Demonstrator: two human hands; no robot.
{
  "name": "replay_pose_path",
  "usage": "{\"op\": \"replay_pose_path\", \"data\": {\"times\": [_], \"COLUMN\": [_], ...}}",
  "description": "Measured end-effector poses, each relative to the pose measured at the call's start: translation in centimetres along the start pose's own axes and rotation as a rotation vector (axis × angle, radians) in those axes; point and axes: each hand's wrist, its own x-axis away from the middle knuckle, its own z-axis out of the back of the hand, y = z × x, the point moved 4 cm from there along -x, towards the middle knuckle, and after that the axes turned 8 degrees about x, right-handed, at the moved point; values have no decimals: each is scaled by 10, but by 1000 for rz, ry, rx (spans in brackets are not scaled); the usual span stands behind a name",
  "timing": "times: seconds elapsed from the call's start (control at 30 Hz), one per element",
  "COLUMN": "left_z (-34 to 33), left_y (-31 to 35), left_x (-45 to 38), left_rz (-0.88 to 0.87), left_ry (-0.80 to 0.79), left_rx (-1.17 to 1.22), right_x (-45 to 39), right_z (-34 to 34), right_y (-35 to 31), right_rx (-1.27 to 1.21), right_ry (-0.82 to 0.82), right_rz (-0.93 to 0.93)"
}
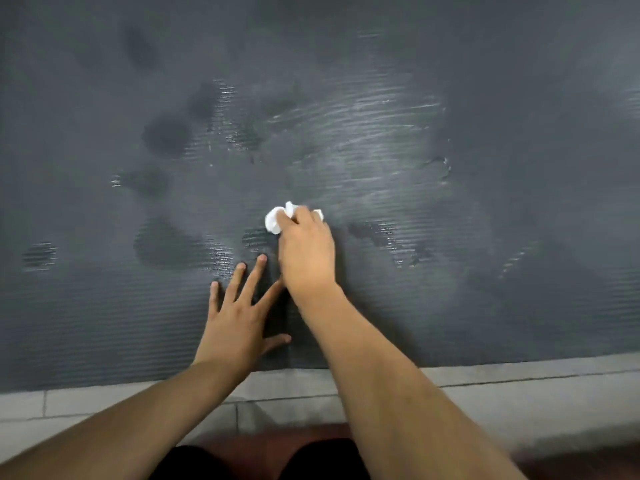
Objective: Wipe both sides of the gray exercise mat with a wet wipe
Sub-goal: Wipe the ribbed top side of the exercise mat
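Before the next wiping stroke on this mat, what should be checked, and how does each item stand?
1. Wet wipe gripped: ok, bunched under the right hand.
2. Wipe touching the gray exercise mat: ok, pressed on its ribbed surface.
3. Mat held steady: ok, left hand lies flat with fingers spread.
4. Left hand out of the stroke path: not ok, its fingers sit right beside the right wrist.
5. Coverage: not ok, wet streaks mark the middle; the near strip looks dry.
6. Underside wiped: cannot tell.
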Motion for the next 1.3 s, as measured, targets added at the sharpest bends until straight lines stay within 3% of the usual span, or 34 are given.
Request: {"op": "replay_pose_path", "data": {"times": [0.07, 0.17, 0.3, 0.4, 0.63, 0.83, 0.93, 1.07, 1.2, 1.3], "left_z": [2, 5, 2, 1, 3, 9, 6, 3, 4, -11], "left_y": [1, 5, 3, 1, 8, 5, 2, 0, 0, 14], "left_x": [0, -1, -2, -3, -2, 1, 2, 3, 8, 20], "left_rz": [13, 23, 29, 15, 44, 48, 38, -14, -77, -308], "left_ry": [2, -12, -20, 13, -21, -51, -62, -16, 45, 145], "left_rx": [30, 20, -19, 3, -32, -45, -31, -11, -70, -201], "right_x": [2, -6, -5, 4, 11, 50, 55, 52, 52, 55], "right_z": [2, 13, 67, 98, 71, 5, -4, 17, 63, 75], "right_y": [-13, 43, 188, 251, 220, 49, 13, 54, 168, 205], "right_rx": [-67, 10, 132, 146, 65, -87, -88, -24, 90, 125], "right_ry": [-14, -14, 89, 205, 281, 73, 40, 89, 144, 189], "right_rz": [69, 55, -217, -387, -499, -172, -76, 78, -225, -471]}}
